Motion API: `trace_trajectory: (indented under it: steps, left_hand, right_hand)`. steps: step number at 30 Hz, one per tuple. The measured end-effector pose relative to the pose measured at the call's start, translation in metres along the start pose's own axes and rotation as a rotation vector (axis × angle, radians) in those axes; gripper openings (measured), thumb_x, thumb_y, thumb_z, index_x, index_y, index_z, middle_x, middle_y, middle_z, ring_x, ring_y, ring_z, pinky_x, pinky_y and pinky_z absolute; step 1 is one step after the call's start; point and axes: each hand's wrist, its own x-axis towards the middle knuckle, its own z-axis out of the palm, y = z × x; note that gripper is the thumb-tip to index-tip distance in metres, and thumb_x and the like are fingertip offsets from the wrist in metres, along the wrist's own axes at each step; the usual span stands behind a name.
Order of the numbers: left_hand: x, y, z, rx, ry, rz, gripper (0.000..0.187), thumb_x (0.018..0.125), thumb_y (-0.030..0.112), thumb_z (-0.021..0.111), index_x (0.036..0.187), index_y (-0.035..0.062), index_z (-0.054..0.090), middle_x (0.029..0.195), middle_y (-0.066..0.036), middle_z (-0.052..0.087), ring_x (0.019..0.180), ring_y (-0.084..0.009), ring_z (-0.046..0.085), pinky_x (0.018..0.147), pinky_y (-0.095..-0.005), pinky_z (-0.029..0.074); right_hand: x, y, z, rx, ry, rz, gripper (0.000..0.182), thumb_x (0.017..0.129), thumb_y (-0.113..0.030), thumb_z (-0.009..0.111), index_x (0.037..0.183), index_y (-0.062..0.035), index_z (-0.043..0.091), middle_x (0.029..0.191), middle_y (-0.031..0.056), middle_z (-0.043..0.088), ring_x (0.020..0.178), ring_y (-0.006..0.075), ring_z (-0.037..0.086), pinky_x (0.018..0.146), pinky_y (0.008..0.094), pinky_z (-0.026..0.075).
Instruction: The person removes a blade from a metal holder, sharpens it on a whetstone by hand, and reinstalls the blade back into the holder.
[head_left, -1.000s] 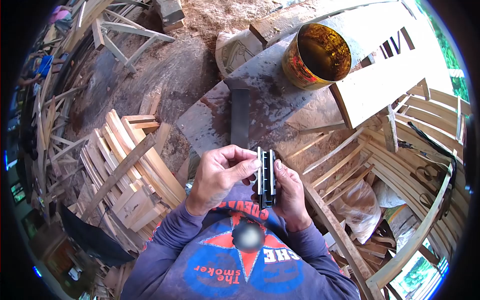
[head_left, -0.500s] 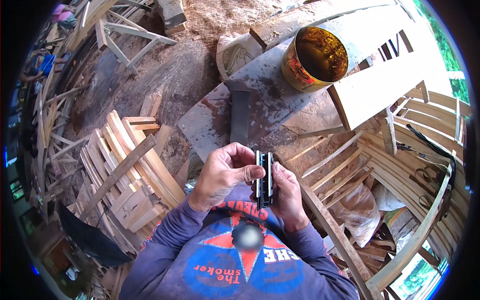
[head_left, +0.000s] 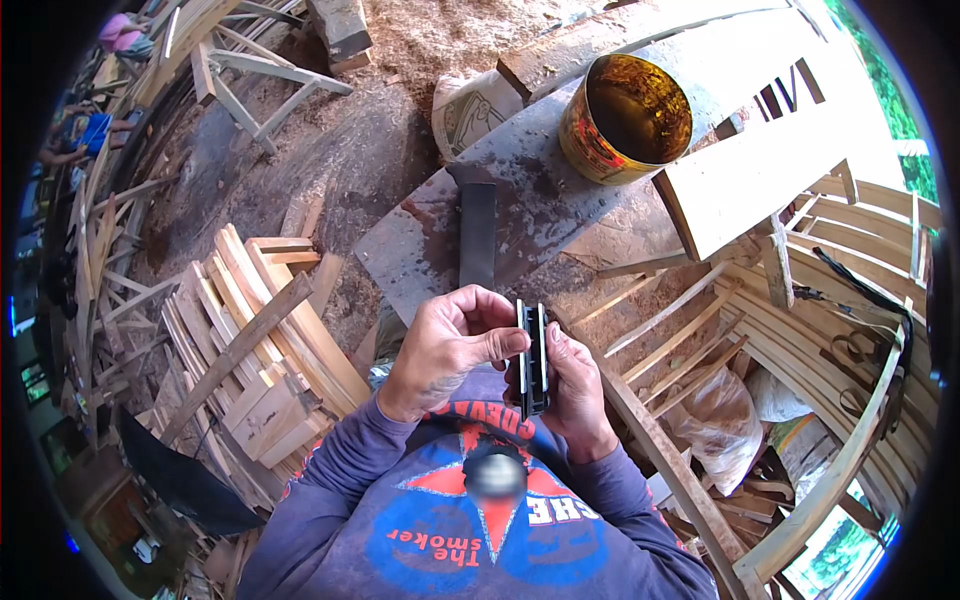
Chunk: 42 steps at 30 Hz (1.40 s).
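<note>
Though small, looks rigid and fairly dense: a narrow black block (head_left: 533,360) with pale metal edges, held upright close to the chest. Right hand (head_left: 578,395) wrapped round its far side from behind, closed on it; left hand (head_left: 445,350) pinching the near edge with thumb and forefinger, also closed on it. Probably hard, smooth, perhaps sharp along the bright strips, so best taken by the flat dark flanks. Beyond, a dark flat bar (head_left: 478,235) lying on a worn grey slab (head_left: 420,250); farther off, a rusty open tin (head_left: 627,115).
</note>
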Motion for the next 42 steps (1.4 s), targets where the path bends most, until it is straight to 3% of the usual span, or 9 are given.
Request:
trace_trajectory:
  steps: [3,6,12,20,24,34,36,40,42]
  left_hand:
    - [-0.002,0.001,0.002,0.001,-0.009,0.013,0.033,0.089,0.006,0.085,0.114,-0.0028,0.066,0.102,-0.009,0.074,0.091,-0.0134,0.072,0.081,-0.0285,0.06]
    - [-0.007,0.002,0.004,-0.02,-0.049,0.028,0.041,0.089,0.005,0.086,0.122,-0.0027,0.063,0.109,-0.009,0.073,0.099,-0.0142,0.071,0.088,-0.0295,0.059]
    - [-0.01,-0.001,-0.001,0.014,-0.159,0.075,0.057,0.086,0.002,0.087,0.134,-0.0012,0.056,0.115,-0.008,0.071,0.106,-0.0153,0.07,0.096,-0.0314,0.057]
    - [-0.008,-0.002,-0.005,-0.01,-0.178,0.071,0.058,0.087,0.0,0.085,0.136,-0.0009,0.054,0.117,-0.009,0.07,0.105,-0.0156,0.07,0.096,-0.0315,0.058]
    - [-0.007,-0.001,-0.007,-0.026,-0.187,0.058,0.055,0.089,0.0,0.083,0.136,-0.0012,0.054,0.12,-0.011,0.07,0.106,-0.0165,0.07,0.096,-0.0322,0.059]
    - [0.001,0.006,-0.008,-0.041,-0.152,0.035,0.049,0.092,-0.002,0.079,0.135,-0.0032,0.056,0.117,-0.011,0.07,0.104,-0.0152,0.07,0.094,-0.0316,0.059]
    - [0.003,0.01,-0.009,-0.029,-0.15,0.029,0.048,0.092,-0.002,0.079,0.135,-0.0029,0.056,0.117,-0.011,0.07,0.104,-0.0148,0.069,0.094,-0.031,0.059]
    - [0.006,0.022,-0.014,0.013,-0.112,0.014,0.044,0.091,-0.002,0.08,0.131,-0.0009,0.061,0.115,-0.008,0.071,0.108,-0.0138,0.068,0.096,-0.0292,0.057]
    - [0.007,0.027,-0.02,0.022,-0.067,0.031,0.041,0.09,-0.001,0.08,0.128,0.0011,0.065,0.114,-0.006,0.072,0.108,-0.0127,0.068,0.094,-0.027,0.056]
  right_hand:
    - [0.001,0.001,-0.004,0.001,-0.006,0.006,0.046,0.113,-0.044,0.047,0.114,-0.0005,0.063,0.089,0.0147,0.073,0.068,0.0219,0.075,0.06,0.0364,0.066]
    - [0.002,0.006,-0.014,0.069,-0.112,-0.054,0.037,0.113,-0.035,0.051,0.118,-0.0008,0.064,0.098,0.011,0.073,0.079,0.0162,0.074,0.071,0.0316,0.065]
    - [0.007,0.009,-0.008,0.008,0.027,-0.221,0.028,0.112,-0.029,0.055,0.107,-0.0032,0.064,0.097,0.0034,0.071,0.084,0.0083,0.067,0.075,0.0243,0.056]
    - [0.008,0.003,0.0,0.041,0.007,-0.124,0.034,0.113,-0.031,0.052,0.122,-0.0007,0.065,0.107,0.0083,0.074,0.09,0.0113,0.071,0.081,0.0274,0.059]
    - [0.008,0.002,-0.006,0.091,-0.073,-0.093,0.036,0.113,-0.032,0.051,0.122,-0.0004,0.066,0.107,0.0089,0.074,0.087,0.0122,0.072,0.077,0.028,0.062]
    - [0.013,-0.003,0.003,0.059,-0.001,-0.04,0.048,0.113,-0.043,0.046,0.124,-0.0004,0.065,0.092,0.0086,0.073,0.073,0.0162,0.073,0.066,0.0302,0.063]
    - [0.02,-0.006,0.008,0.096,0.031,-0.062,0.056,0.113,-0.051,0.041,0.122,-0.0007,0.064,0.089,0.0102,0.072,0.071,0.0192,0.072,0.063,0.0336,0.062]
    - [0.035,-0.044,-0.006,0.088,-0.103,-0.173,0.051,0.108,-0.05,0.052,0.125,-0.0021,0.059,0.089,0.0154,0.072,0.07,0.0274,0.071,0.063,0.0405,0.06]
    - [0.04,-0.095,0.01,-0.188,-0.059,-0.482,0.05,0.106,-0.047,0.057,0.131,-0.0035,0.057,0.092,0.0157,0.071,0.07,0.0259,0.072,0.061,0.0398,0.061]
